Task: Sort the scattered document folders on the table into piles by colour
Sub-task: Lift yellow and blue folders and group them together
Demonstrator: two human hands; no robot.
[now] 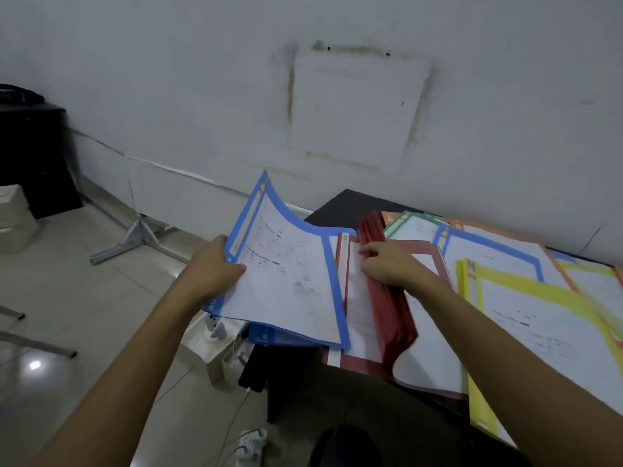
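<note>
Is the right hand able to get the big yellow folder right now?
Probably yes, but not straight away. The yellow folder lies uncovered on top, beside the right hand, but that hand grips the red folders and would have to let go first.

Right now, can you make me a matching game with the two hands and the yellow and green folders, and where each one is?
Things:
1 left hand
2 right hand
3 yellow folder
4 green folder

Places:
A farthest back, partly under other folders
B on the red folders
C gripping the raised blue folder
D nearest, on the right

Pairs: 1-C, 2-B, 3-D, 4-A
</note>
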